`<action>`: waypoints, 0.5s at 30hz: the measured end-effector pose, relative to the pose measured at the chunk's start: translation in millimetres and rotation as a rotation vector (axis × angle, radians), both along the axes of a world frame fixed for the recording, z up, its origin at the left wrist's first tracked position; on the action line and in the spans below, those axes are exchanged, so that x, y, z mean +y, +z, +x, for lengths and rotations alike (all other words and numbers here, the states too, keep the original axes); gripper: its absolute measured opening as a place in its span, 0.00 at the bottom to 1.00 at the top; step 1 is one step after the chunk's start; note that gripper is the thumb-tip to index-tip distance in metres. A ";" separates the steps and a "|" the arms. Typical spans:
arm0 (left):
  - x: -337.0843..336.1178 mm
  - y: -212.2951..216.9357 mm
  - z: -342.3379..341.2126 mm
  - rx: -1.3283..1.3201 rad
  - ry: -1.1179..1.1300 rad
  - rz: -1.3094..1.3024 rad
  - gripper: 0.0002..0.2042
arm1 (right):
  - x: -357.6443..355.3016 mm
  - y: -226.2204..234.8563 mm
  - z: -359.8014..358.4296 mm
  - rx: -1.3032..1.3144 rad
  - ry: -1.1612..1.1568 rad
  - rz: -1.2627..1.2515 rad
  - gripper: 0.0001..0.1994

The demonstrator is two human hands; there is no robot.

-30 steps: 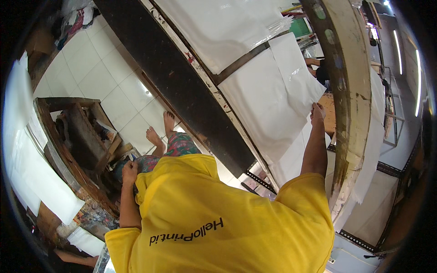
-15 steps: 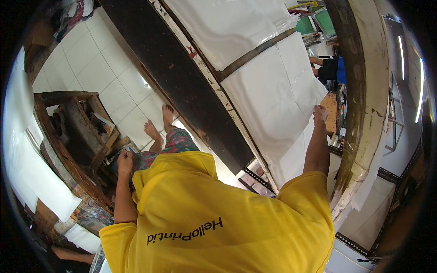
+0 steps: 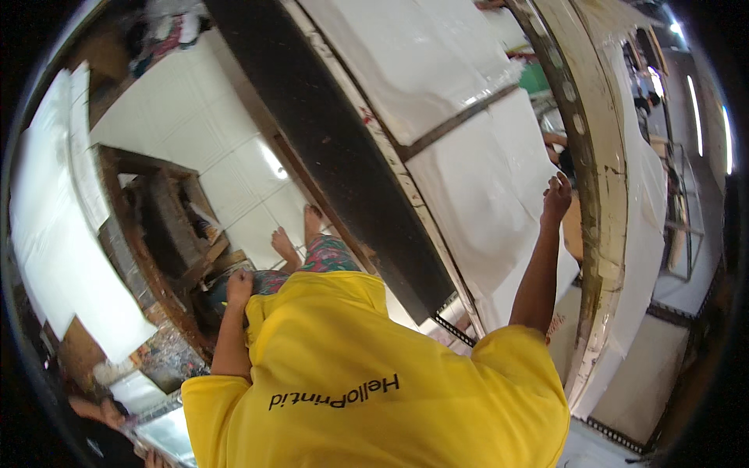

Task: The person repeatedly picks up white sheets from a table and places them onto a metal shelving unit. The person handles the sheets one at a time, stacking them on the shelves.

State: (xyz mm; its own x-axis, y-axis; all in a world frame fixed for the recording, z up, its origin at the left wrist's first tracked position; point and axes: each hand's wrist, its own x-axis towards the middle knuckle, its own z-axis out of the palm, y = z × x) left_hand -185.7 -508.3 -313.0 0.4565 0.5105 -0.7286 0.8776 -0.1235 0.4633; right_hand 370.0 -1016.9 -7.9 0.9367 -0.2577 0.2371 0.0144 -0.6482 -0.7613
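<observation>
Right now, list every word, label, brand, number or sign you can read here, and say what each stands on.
Yellow shirt: one line of black lettering, upside down in this view; legible, but I won't copy it out.
Pale panel: small reddish marks, too small to tell whether they are writing.
I can make out no other text.

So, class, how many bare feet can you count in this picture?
2: the left foot and the right foot, both seen against the pale tiled floor, left of the long dark panel. Other people's feet may be hidden.
</observation>
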 end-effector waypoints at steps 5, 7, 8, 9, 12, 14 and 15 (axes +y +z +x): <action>6.5 46.7 22.7 -0.157 0.116 0.050 0.18 | 159.1 23.9 -67.0 0.084 0.404 0.232 0.17; 13.2 53.1 29.5 -0.254 0.138 0.064 0.18 | 222.4 38.3 -104.6 0.080 0.539 0.269 0.15; 13.1 59.8 31.3 -0.297 0.140 0.114 0.18 | 248.3 36.3 -121.7 0.073 0.611 0.308 0.14; 13.9 66.7 33.2 -0.336 0.173 0.127 0.17 | 271.8 29.0 -137.1 0.115 0.697 0.346 0.14; 22.2 117.7 49.3 -0.467 0.269 0.149 0.16 | 330.4 8.0 -183.7 0.202 0.932 0.414 0.13; 29.6 148.6 49.4 -0.517 0.300 0.191 0.15 | 364.6 -2.0 -219.7 0.353 1.109 0.436 0.12; 31.8 160.1 46.7 -0.545 0.312 0.205 0.15 | 379.0 -10.8 -236.8 0.434 1.154 0.445 0.12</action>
State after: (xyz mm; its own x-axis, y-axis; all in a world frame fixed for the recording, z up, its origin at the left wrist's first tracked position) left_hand -139.0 -476.5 -152.8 0.5407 0.7822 -0.3094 0.5331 -0.0341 0.8454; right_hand 133.2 -637.8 -18.7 0.6473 0.7614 -0.0344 0.0896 -0.1209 -0.9886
